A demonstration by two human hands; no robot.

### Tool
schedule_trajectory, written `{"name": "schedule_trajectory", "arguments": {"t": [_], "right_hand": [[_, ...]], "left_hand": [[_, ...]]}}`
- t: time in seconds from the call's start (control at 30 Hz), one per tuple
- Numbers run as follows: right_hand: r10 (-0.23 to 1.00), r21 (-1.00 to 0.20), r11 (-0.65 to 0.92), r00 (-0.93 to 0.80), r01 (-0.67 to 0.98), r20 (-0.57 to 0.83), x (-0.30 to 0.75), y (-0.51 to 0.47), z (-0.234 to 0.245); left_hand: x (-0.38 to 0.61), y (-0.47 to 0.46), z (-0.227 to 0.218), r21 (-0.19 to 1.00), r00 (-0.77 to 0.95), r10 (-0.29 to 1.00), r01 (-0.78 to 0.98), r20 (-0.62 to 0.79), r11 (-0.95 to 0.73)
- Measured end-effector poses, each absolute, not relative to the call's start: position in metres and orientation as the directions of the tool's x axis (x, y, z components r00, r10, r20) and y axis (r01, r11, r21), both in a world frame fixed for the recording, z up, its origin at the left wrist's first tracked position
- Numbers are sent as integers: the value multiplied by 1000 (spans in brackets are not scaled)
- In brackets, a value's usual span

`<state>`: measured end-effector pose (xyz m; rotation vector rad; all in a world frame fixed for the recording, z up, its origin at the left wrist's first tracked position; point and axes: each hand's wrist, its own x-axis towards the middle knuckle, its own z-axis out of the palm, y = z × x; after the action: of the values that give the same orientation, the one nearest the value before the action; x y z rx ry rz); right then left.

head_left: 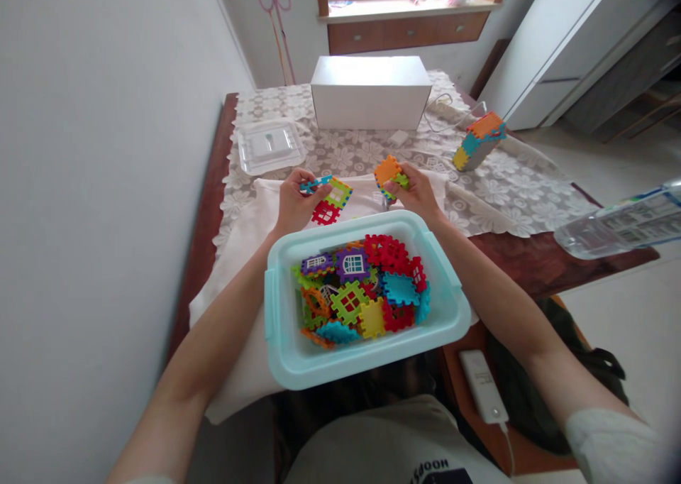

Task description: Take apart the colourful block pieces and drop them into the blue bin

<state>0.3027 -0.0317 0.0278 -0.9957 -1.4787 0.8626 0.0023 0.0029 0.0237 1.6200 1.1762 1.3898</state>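
One block house (477, 142) stands finished beyond the right hand (420, 193), which grips an orange-topped cluster (391, 175), the left hand (294, 204) pinches a blue tile (315, 184), and the tub (281, 314) just below both hands holds many loose tiles (362, 289).

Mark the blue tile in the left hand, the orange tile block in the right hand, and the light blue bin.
blue tile (315, 184), head view, its middle.
orange tile block (388, 170), head view, top face.
light blue bin (277, 314), head view, left rim.
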Motion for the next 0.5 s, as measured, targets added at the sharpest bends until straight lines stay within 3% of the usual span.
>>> {"name": "schedule_trajectory", "arguments": {"t": [0.27, 0.37, 0.5], "right_hand": [[915, -912, 403, -21, 80, 403, 312, -39, 52], [907, -907, 421, -17, 26, 421, 325, -48, 71], [888, -893, 445, -94, -71, 450, 347, -72, 97]], "left_hand": [[-10, 2, 75, 875, 158, 922, 292, 354, -386], [-20, -11, 112, 889, 198, 908, 209, 369, -407], [-27, -48, 165, 899, 385, 859, 140, 336, -415]]}}
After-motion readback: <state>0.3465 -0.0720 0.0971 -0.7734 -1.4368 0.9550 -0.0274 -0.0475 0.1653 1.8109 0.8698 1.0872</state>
